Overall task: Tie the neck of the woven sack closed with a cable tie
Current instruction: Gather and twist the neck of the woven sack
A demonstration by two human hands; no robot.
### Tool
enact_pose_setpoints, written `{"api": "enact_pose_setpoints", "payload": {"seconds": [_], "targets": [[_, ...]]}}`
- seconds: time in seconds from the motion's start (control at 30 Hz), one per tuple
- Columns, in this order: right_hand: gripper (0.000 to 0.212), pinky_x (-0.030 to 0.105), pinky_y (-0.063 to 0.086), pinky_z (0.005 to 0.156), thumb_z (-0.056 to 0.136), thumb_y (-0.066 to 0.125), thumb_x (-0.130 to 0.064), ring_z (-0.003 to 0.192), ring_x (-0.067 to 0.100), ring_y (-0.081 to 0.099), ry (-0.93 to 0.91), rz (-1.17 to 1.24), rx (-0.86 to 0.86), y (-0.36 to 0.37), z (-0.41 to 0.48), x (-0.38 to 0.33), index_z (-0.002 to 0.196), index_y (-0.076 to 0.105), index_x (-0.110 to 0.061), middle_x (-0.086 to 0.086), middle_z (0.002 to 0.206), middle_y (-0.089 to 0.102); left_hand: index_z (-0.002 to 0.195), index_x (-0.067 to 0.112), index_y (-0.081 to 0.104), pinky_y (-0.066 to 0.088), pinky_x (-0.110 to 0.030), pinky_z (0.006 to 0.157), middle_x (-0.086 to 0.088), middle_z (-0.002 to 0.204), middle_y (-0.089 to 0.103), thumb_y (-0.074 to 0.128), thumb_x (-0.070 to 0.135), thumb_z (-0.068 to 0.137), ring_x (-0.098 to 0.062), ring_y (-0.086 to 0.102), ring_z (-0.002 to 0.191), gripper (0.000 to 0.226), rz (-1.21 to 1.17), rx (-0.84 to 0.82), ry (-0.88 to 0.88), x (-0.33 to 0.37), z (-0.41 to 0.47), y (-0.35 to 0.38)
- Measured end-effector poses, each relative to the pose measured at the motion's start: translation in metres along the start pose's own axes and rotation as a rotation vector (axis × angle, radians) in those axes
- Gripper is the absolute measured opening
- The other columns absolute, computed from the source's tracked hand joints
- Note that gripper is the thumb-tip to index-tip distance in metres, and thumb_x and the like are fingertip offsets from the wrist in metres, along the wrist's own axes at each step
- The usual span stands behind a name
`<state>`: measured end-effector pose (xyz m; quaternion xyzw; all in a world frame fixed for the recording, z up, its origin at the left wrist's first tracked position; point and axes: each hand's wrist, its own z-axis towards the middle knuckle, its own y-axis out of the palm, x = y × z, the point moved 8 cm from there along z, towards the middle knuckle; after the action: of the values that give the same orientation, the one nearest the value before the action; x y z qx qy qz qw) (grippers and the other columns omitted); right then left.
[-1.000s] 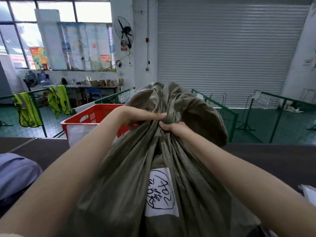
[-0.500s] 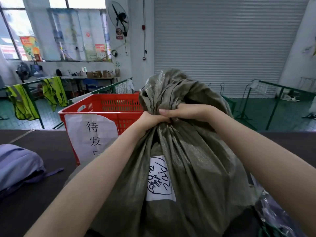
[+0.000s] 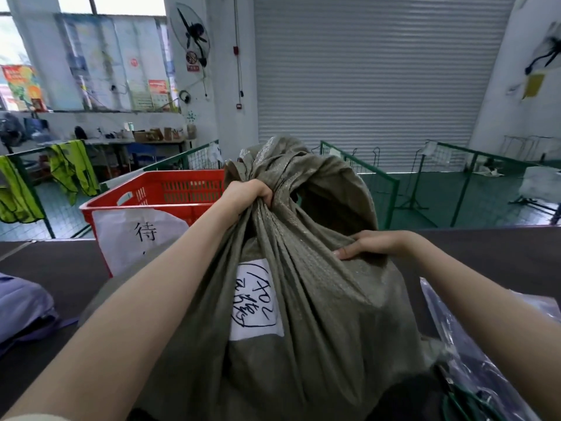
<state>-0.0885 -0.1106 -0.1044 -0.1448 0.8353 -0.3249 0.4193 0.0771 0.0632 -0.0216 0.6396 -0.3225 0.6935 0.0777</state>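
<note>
The woven sack (image 3: 303, 314) is standing upright on the dark table (image 3: 60, 268), filling the middle of the view, its olive fabric gathering into pleats that are running up to a bunched neck (image 3: 273, 205). The left hand (image 3: 247, 194) is clenching that neck, fingers (image 3: 264, 197) curling tight around the twisted cloth; above the fist the loose mouth of the sack is flopping open and over toward the right. Just below the fist the pleats are fanning down past a white label (image 3: 255, 299) bearing handwritten marks. The right hand (image 3: 368, 244) is lying on the sack's shoulder, lower than and to the right of the left fist, fingertips (image 3: 341, 253) pressing flat into the fabric rather than gripping it. No cable tie is showing at the neck. Beyond the left knuckles a red crate (image 3: 158, 196) with a paper sign is sitting on the table. Under the right forearm clear plastic bags (image 3: 473, 344) are lying beside the sack.
</note>
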Motion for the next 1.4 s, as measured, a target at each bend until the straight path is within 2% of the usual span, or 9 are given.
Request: {"api": "enact_pose_setpoints", "payload": {"seconds": [0.13,0.37,0.5,0.63,0.7,0.8,0.9,1.17,1.4], "targets": [[0.048,0.040,0.048,0.098,0.074,0.065,-0.048,0.111,0.026,0.061,0.028,0.101,-0.215,0.032,0.001,-0.004,0.108,0.063,-0.014,0.005,0.111,0.066,0.062,0.004,0.057,0.041,-0.016,0.044,-0.008,0.066,0.058,0.061,0.007,0.060,-0.021,0.052,0.049,0.005,0.241,-0.060,0.069,0.036,0.001,-0.004],[0.077,0.047,0.040,0.105,0.074,0.060,-0.049,0.128,0.028,0.045,0.006,0.328,-0.443,0.132,0.014,-0.007,0.139,0.037,-0.015,0.007,0.138,0.047,0.077,0.004,0.059,0.047,-0.026,0.058,-0.011,0.088,0.061,0.063,0.015,0.059,-0.026,0.059,0.066,0.022,0.658,-0.234,0.022,0.026,0.006,0.011],[0.052,0.044,0.042,0.101,0.087,0.050,-0.049,0.130,0.031,0.045,-0.016,0.370,-0.531,0.177,0.014,-0.007,0.128,0.045,-0.019,0.012,0.142,0.046,0.072,0.006,0.054,0.045,-0.027,0.061,-0.008,0.081,0.057,0.064,0.014,0.063,-0.024,0.056,0.069,0.016,0.747,-0.241,-0.018,-0.007,0.013,0.024],[0.086,0.050,0.036,0.109,0.071,0.059,-0.063,0.131,0.033,0.044,-0.032,0.383,-0.636,0.210,0.023,0.003,0.137,0.041,-0.012,0.015,0.144,0.045,0.100,0.006,0.057,0.045,-0.030,0.076,-0.012,0.104,0.058,0.063,0.019,0.071,-0.027,0.057,0.084,0.032,0.815,-0.324,-0.047,-0.059,0.020,0.049],[0.089,0.047,0.039,0.102,0.059,0.077,-0.051,0.126,0.029,0.048,-0.105,0.566,-0.556,0.202,0.031,0.014,0.134,0.046,-0.015,0.010,0.137,0.051,0.111,0.004,0.059,0.046,-0.031,0.083,-0.013,0.112,0.059,0.064,0.021,0.070,-0.029,0.056,0.097,0.044,0.811,-0.318,-0.055,-0.075,0.023,0.057],[0.096,0.051,0.040,0.089,0.039,0.087,-0.021,0.112,0.032,0.052,-0.113,1.381,-0.306,0.168,0.050,0.056,0.127,0.049,-0.013,0.016,0.134,0.050,0.111,0.004,0.061,0.048,-0.033,0.087,-0.015,0.118,0.061,0.065,0.022,0.069,-0.031,0.058,0.106,0.046,0.813,-0.311,-0.045,-0.082,0.025,0.070],[0.107,0.062,0.031,0.096,0.043,0.080,-0.042,0.127,0.041,0.039,-0.158,1.901,-0.132,0.139,0.058,0.088,0.138,0.039,-0.013,0.024,0.140,0.040,0.111,0.003,0.062,0.049,-0.033,0.090,-0.015,0.119,0.062,0.064,0.023,0.068,-0.031,0.059,0.107,0.047,0.867,-0.338,-0.038,-0.088,0.025,0.087],[0.048,0.051,0.037,0.104,0.084,0.053,-0.040,0.118,0.036,0.052,-0.246,2.024,0.177,0.100,0.062,0.095,0.123,0.056,-0.012,0.019,0.133,0.053,0.116,0.001,0.060,0.043,-0.027,0.080,-0.014,0.120,0.062,0.055,0.019,0.080,-0.029,0.058,0.105,0.040,1.063,-0.688,0.050,-0.130,-0.008,0.182],[0.052,0.051,0.036,0.108,0.086,0.054,-0.030,0.124,0.037,0.050,-0.181,1.880,0.244,0.111,0.066,0.144,0.133,0.050,-0.007,0.020,0.134,0.053,0.120,0.005,0.053,0.039,-0.028,0.075,-0.007,0.100,0.053,0.049,0.024,0.088,-0.021,0.049,0.089,0.037,1.165,-0.912,-0.040,-0.191,-0.029,0.229]]}}
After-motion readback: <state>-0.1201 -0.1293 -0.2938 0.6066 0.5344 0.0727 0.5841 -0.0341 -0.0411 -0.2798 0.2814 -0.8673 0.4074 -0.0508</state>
